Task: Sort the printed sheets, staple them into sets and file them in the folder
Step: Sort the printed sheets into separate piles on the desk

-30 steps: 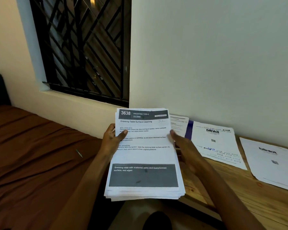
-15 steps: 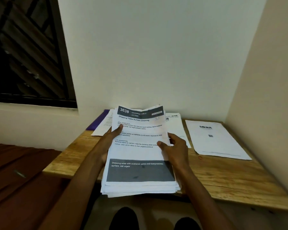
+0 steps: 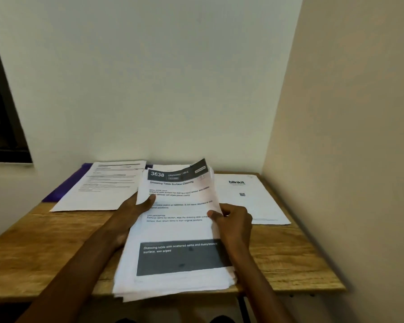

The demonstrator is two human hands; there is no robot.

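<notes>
Low center of frame, you hold a thick stack of sheets point(image 3: 175, 238), its near edge hanging over the front edge of the wooden table point(image 3: 278, 250). Your left hand point(image 3: 132, 212) grips the stack's left side, thumb lying on the top page. Your right hand point(image 3: 233, 221) pinches the top sheet's right edge, curling its upper right corner up. Top page reads "3638". Further back at right center, a white sheet with a logo point(image 3: 245, 199) lies flat on the table. Left center, another printed page point(image 3: 105, 185) lies on a purple folder point(image 3: 67, 186), against the wall point(image 3: 161, 78). Dark window point(image 3: 0, 122) at far left edge.
</notes>
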